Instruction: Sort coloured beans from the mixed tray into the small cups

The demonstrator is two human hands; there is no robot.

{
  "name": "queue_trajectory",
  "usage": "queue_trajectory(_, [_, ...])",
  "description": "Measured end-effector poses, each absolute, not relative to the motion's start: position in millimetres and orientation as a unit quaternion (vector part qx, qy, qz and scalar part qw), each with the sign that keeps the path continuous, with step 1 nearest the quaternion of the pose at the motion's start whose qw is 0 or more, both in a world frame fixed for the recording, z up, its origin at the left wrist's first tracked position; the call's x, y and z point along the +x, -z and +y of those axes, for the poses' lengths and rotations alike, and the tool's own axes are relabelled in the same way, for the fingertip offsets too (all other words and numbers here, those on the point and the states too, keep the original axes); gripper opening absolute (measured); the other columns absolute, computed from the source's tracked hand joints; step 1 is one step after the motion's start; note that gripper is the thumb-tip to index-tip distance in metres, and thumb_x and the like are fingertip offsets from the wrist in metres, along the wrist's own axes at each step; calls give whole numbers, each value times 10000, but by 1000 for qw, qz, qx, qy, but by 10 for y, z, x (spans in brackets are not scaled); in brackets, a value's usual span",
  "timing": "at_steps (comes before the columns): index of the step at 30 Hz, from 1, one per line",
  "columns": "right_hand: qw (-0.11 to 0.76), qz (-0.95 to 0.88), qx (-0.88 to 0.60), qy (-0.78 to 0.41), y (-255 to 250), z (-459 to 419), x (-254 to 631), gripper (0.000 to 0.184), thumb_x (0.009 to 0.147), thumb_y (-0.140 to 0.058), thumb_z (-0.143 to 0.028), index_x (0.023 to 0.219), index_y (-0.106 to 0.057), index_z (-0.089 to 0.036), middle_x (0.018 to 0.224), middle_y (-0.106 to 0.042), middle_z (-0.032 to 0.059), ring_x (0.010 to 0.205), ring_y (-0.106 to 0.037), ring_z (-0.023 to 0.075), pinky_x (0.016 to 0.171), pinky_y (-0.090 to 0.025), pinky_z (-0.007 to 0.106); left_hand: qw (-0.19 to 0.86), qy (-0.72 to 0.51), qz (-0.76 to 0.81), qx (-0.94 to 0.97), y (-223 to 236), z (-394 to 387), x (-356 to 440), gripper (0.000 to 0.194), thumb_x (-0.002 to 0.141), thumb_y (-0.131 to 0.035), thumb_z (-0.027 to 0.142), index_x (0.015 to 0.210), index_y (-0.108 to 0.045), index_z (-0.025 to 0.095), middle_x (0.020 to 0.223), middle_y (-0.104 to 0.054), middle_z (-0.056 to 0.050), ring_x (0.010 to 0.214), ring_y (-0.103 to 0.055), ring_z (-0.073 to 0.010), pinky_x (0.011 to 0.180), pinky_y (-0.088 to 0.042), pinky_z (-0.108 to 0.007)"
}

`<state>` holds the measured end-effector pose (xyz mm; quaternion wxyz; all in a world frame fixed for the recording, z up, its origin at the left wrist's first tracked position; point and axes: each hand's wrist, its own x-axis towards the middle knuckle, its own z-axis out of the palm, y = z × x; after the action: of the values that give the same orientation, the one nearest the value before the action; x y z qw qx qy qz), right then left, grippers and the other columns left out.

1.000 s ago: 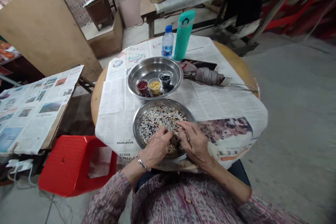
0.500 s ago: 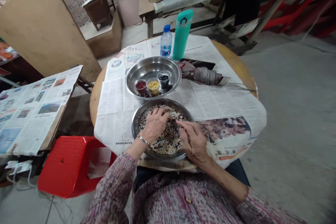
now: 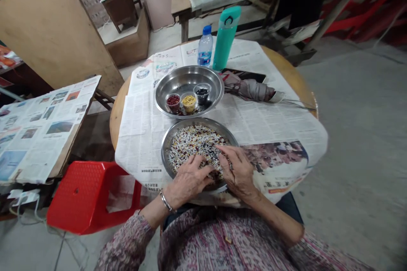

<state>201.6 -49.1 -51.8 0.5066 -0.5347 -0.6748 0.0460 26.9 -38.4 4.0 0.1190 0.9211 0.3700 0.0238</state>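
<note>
Newspaper [image 3: 136,135] covers the round table [image 3: 308,89] under a metal basin [image 3: 165,146] of mixed grains and beans [image 3: 195,142], which lies right in front of me. My left hand [image 3: 237,171] and right hand [image 3: 190,178] are slightly apart at its near side, fingers loosely curled into the mix; whether they pinch anything I cannot tell. Just beyond, a second basin [image 3: 187,77] holds three small cups: red beans [image 3: 173,101], yellow beans [image 3: 189,102] and black beans [image 3: 202,93].

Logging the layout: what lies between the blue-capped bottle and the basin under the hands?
The other steel basin, holding three small cups, lies between the blue-capped bottle and the near basin, as the head view shows.
</note>
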Motion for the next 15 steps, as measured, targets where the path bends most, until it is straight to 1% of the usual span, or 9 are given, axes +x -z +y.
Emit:
queue_trajectory(2, [509, -673, -535, -43, 526, -491, 2015, 336, 948, -478, -176, 1262, -595, -213, 1097, -654, 111, 1015, -609, 239, 904, -527, 428, 102, -16, 338, 936, -23, -331, 355, 317, 944, -583, 371, 1244, -557, 272, 1270, -511, -65, 1117, -491, -247, 928, -500, -397])
queue_trajectory(4, [511, -668, -540, -43, 535, -490, 2013, 337, 953, -467, -190, 1261, -600, -223, 1095, -655, 107, 1011, -614, 239, 902, -530, 432, 75, 0, 327, 942, -5, -252, 418, 265, 970, -528, 302, 1230, -568, 270, 1241, -531, -67, 1103, -491, -251, 909, -497, -400])
queue_trajectory(7, [513, -662, -545, -42, 541, -488, 2011, 335, 953, -468, -201, 1257, -606, -232, 1080, -660, 101, 999, -622, 238, 893, -536, 428, 60, 3, 337, 939, 11, -149, 404, 218, 987, -449, 186, 1147, -594, 219, 1157, -559, -68, 1048, -507, -220, 890, -498, -360])
queue_trajectory(10, [512, -665, -542, -42, 537, -489, 2011, 336, 948, -476, -194, 1256, -608, -233, 1074, -667, 98, 998, -625, 237, 888, -537, 425, 64, -9, 376, 924, 6, -76, 252, 170, 981, -462, 170, 1064, -605, 207, 1115, -568, -57, 1016, -518, -198, 886, -503, -326])
queue_trajectory(12, [510, -666, -543, -47, 533, -490, 2012, 341, 946, -480, -197, 1260, -606, -236, 1083, -670, 98, 1003, -628, 239, 896, -535, 433, 56, -16, 416, 907, -12, -22, 137, 190, 972, -459, 141, 1069, -604, 216, 1114, -568, -57, 1021, -523, -197, 894, -506, -328])
queue_trajectory(15, [511, -666, -541, -56, 531, -489, 2015, 339, 940, -489, -200, 1256, -608, -234, 1087, -672, 100, 1005, -630, 241, 897, -534, 436, 38, -24, 471, 881, -57, 75, 81, 280, 956, -418, 83, 1130, -594, 215, 1147, -565, -71, 1033, -524, -205, 903, -507, -347])
